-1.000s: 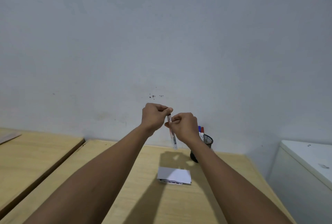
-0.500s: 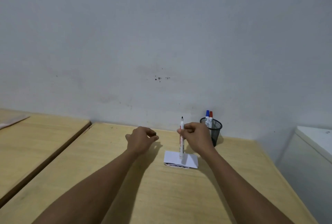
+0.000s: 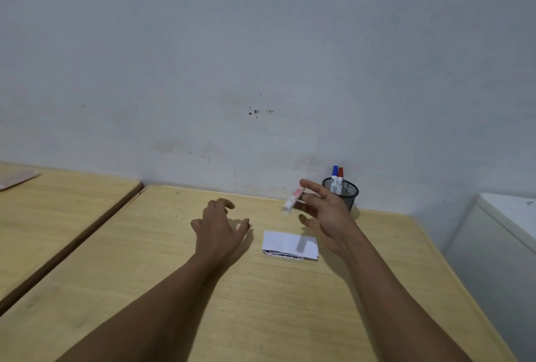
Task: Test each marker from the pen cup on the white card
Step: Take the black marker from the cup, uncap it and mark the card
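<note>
The marker [image 3: 293, 198] has tilted off the white card [image 3: 285, 242]; right hand [image 3: 324, 211] loosely pinches it, left hand [image 3: 219, 225] spread over the wooden desk [image 3: 261, 303]

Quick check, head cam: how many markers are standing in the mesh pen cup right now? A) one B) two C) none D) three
B: the pen cup holds a blue-capped marker and a red-capped marker; a third marker is out at the right hand.
</note>
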Action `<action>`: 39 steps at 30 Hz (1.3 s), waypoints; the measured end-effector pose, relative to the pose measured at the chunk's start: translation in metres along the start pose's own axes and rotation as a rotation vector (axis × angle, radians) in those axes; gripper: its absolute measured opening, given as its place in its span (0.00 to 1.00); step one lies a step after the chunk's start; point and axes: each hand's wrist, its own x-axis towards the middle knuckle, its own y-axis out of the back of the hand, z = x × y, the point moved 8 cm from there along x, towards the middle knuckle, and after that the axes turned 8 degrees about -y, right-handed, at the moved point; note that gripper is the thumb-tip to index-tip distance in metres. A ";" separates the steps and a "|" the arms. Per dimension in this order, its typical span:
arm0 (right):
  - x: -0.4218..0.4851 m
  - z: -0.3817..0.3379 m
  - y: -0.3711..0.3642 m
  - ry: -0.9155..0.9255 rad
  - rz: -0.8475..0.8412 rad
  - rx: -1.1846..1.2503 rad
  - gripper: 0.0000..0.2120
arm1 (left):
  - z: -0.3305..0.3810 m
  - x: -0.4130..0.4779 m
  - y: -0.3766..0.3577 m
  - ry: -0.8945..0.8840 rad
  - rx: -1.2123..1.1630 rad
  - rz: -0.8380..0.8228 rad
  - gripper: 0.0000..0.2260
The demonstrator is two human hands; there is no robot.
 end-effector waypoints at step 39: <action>0.031 0.070 -0.023 0.216 0.013 -0.791 0.11 | 0.028 -0.033 -0.024 -0.164 0.130 -0.257 0.12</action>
